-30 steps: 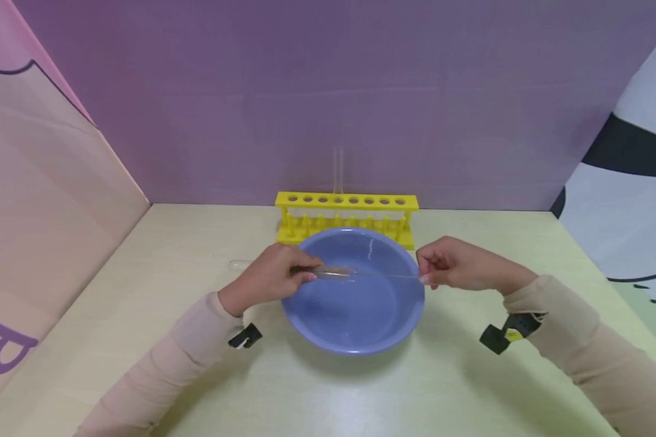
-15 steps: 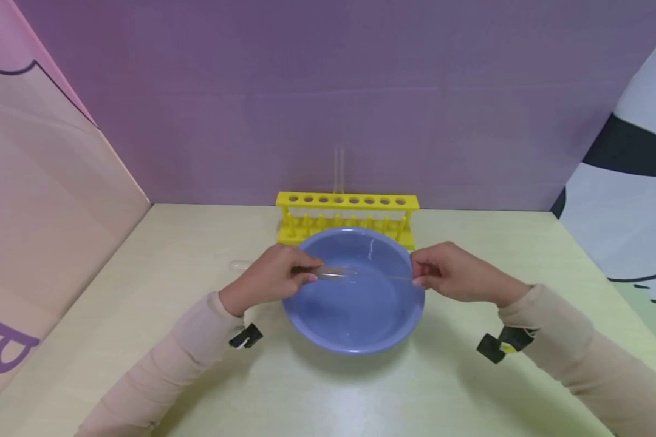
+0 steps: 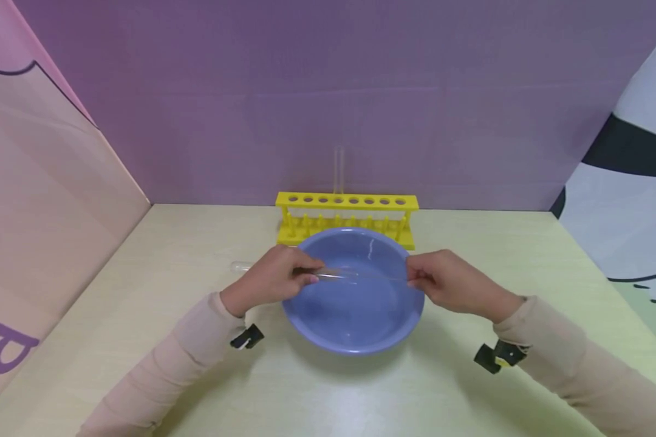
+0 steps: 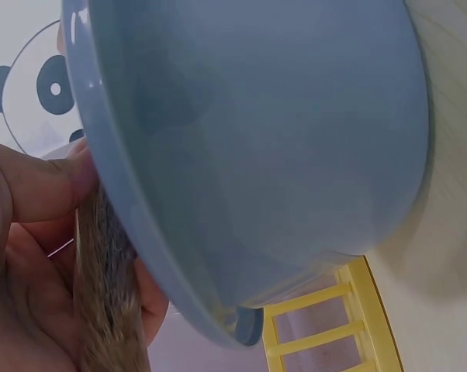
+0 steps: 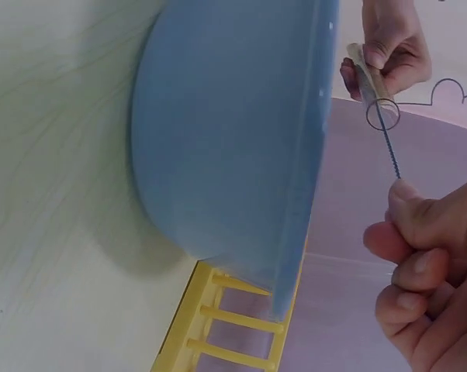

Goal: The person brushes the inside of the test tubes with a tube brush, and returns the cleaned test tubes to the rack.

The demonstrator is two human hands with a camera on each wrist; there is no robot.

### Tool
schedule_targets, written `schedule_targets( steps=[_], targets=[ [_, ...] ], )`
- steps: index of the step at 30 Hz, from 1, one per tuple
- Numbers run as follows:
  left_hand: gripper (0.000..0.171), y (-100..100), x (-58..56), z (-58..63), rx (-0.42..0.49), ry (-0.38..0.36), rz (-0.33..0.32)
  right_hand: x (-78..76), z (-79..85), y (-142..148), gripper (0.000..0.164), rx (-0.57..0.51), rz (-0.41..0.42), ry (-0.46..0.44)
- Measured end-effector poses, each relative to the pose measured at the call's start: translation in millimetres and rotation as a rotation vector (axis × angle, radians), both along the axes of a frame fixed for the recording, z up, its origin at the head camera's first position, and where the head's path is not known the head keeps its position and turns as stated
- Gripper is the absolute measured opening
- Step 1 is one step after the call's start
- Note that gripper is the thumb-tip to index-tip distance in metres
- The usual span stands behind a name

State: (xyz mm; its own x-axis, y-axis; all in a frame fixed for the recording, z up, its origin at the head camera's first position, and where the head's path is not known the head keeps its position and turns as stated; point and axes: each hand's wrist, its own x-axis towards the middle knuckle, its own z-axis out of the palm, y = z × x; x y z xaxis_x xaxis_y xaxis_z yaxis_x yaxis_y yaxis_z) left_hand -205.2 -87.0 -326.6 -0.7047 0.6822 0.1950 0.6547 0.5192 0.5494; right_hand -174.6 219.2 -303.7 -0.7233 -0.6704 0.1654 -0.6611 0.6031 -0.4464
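Over the basin, my left hand grips a clear glass test tube lying roughly level, its mouth to the right and its rounded end sticking out left of the hand. Brown bristles of a test tube brush fill part of the tube in the left wrist view. At the other side, my right hand pinches the twisted wire handle of that brush between thumb and forefinger. The wire runs straight into the tube's mouth. The palm covers the tube's middle in the head view.
Behind the blue basin stands a yellow test tube rack with a row of holes and pegs. Another clear tube rises upright at the rack. A purple backdrop closes off the table's far edge.
My right hand has moved left and slightly nearer to me, pushing the brush deeper into the tube. Less wire shows outside the mouth. The left hand has stayed almost still.
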Motion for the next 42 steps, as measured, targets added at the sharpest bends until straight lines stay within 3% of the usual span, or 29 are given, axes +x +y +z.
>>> schedule_targets(
  steps=[15, 23, 30, 34, 36, 39, 42],
  targets=[
    [0.022, 1.3, -0.3, -2.2, -0.005, -0.006, -0.021, 4.7, -21.9, -3.3, 0.031, 0.051, 0.059, 0.438],
    [0.021, 2.2, 0.8, -0.6, 0.005, -0.022, -0.039, 4.2, -24.6, -2.4, 0.035, 0.083, 0.147, 0.671],
    [0.021, 1.6, 0.1, -3.0, 0.017, -0.031, -0.054, 1.2, -29.1, 0.0, 0.021, 0.101, 0.217, 0.773],
    [0.021, 2.7, 1.0, -2.1, 0.013, -0.031, -0.048, -0.2, -29.4, -0.6, 0.012, 0.153, 0.267, 0.894],
    [0.021, 3.5, 1.6, -1.4, 0.006, -0.032, -0.040, -0.8, -29.5, -1.9, 0.016, 0.171, 0.289, 0.964],
    [0.023, 4.4, 1.9, -1.6, -0.002, -0.045, -0.034, -1.5, -30.7, -4.5, 0.035, 0.185, 0.305, 1.041],
    [0.024, 4.6, 1.7, -2.4, -0.008, -0.050, -0.031, -1.9, -31.9, -6.3, 0.037, 0.196, 0.309, 1.074]
  ],
)
